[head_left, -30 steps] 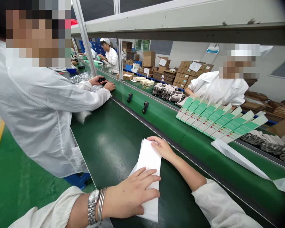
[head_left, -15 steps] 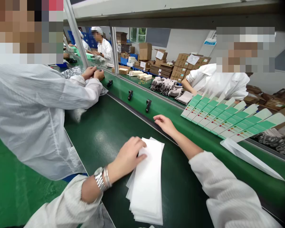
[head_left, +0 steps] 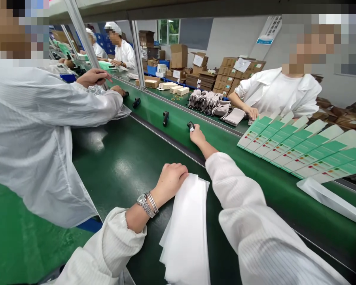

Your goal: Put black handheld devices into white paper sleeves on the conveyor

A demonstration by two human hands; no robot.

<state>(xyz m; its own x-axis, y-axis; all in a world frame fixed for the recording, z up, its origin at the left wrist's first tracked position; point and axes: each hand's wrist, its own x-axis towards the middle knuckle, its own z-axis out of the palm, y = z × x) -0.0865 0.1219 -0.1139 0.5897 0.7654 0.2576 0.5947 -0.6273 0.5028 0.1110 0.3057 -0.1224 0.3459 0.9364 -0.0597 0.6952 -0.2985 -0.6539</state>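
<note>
- Now gripping the near end of a black device with the right hand, with fingers drawn narrow about it; stretching past the table edge, over the green belt.
- Meanwhile resting the left hand at the upper end of a stack of thin white sheets, with fingers curled; perhaps pinching the top sheet, perhaps merely pressing, with fingertips too hidden to tell.
- Finding the sheets lying loosely fanned on the dark green table, between the two forearms; having two other black devices farther along the belt, apart from the right hand.
- For good work, calling for a secure but gentle hold on the device's body; favouring a clean lift over dragging.
- Likewise, calling for light left fingers, parting one sheet without creasing; minding the right sleeve, well clear of the green-and-white cartons standing beyond it.
</note>
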